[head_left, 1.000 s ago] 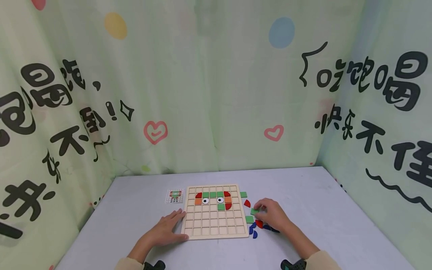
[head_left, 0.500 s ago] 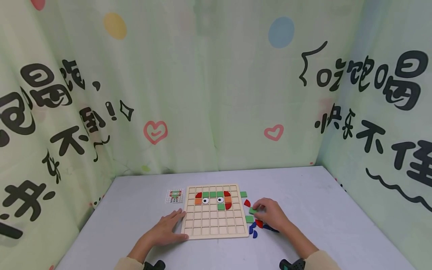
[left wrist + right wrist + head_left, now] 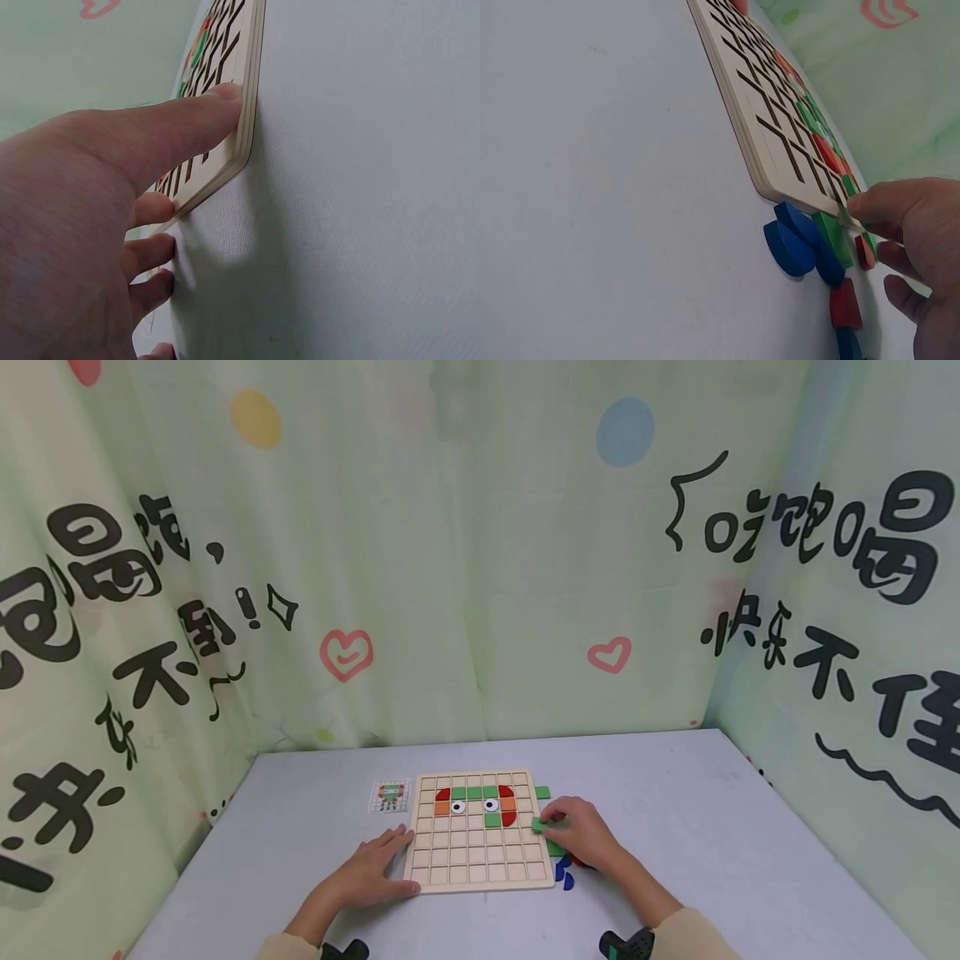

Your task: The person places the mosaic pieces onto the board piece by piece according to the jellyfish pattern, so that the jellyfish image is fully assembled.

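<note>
A wooden grid board [image 3: 465,860] lies on the table, with green, red and orange pieces and two eye tiles [image 3: 491,805] in its upper cells. My left hand [image 3: 371,868] rests at its left side, thumb on the front corner and fingers spread along the edge; the left wrist view shows the thumb [image 3: 202,120] flat on the rim. Between thumb and fingers my right hand [image 3: 581,835] pinches a green tile [image 3: 538,826] over the board's right edge. Under that hand lie another green piece [image 3: 832,238] and a red one [image 3: 844,304].
Beside the board's front right corner lie several blue rounded pieces [image 3: 789,247]. A green piece [image 3: 542,792] sits by the upper right edge. Left of the board is a small picture card [image 3: 389,796] of a figure on a grid. A printed curtain [image 3: 480,568] stands behind the table.
My right hand has lifted the green tile from the pieces at the right and carried it left to the board's edge. The left hand stays in place.
</note>
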{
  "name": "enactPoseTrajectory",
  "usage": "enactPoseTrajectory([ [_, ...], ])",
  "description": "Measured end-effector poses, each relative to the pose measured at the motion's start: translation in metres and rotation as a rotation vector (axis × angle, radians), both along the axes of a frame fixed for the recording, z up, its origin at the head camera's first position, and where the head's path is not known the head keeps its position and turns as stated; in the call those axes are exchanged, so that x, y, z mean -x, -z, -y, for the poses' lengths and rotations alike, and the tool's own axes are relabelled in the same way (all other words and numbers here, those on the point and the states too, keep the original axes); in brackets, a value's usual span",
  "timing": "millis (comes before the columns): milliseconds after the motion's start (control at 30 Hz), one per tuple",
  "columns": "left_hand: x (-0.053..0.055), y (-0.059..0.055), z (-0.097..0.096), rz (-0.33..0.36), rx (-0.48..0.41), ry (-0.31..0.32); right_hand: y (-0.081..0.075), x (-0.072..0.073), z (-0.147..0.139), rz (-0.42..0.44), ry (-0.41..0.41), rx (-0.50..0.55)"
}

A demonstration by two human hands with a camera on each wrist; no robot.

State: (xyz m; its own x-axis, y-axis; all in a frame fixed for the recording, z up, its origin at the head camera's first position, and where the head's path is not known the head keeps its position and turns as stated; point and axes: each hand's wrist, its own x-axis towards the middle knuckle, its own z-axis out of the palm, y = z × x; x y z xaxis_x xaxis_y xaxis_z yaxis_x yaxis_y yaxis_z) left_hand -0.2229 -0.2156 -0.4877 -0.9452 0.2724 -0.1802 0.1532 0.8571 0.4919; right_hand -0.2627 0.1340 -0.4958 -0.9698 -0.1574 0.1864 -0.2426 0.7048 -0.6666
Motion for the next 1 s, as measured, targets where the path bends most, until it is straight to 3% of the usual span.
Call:
enactPoseTrajectory([
  [1000,0.0,0.002,0.002,-0.003,-0.008,0.02,0.0,0.016,0.048,-0.057,-0.102,0.021],
])
